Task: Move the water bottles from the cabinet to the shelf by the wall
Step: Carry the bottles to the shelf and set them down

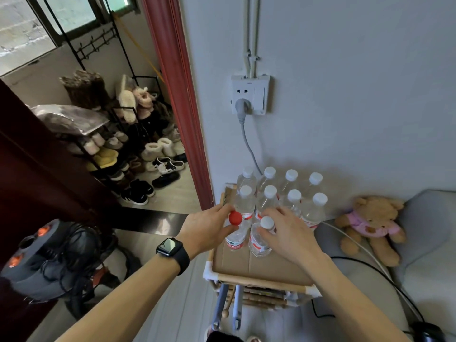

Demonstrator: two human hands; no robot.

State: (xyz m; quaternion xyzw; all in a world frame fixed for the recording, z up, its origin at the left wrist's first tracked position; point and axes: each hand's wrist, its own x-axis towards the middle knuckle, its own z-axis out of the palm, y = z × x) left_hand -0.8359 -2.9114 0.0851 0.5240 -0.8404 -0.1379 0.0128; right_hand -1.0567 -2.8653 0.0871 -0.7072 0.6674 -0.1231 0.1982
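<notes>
Nearest, bare cardboard (246,264) is lying open on the shelf (259,278), just short of both hands. The left hand (207,229) is curling its fingers round the red-capped bottle (234,236). The right hand (290,233) is wrapping the white-capped bottle (257,243) beside it, and both bottles are standing upright. Just beyond the fingertips, eight more bottles (269,201) are crowding two rows against the wall, blocking forward room. A teddy bear (372,220) is sitting off the right hand's outer side, and a door frame (187,119) is rising past the left.

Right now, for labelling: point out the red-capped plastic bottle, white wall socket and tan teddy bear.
Red-capped plastic bottle (237,235): head view, its clear body.
White wall socket (249,96): head view, its faceplate.
Tan teddy bear (367,224): head view, its chest.
</notes>
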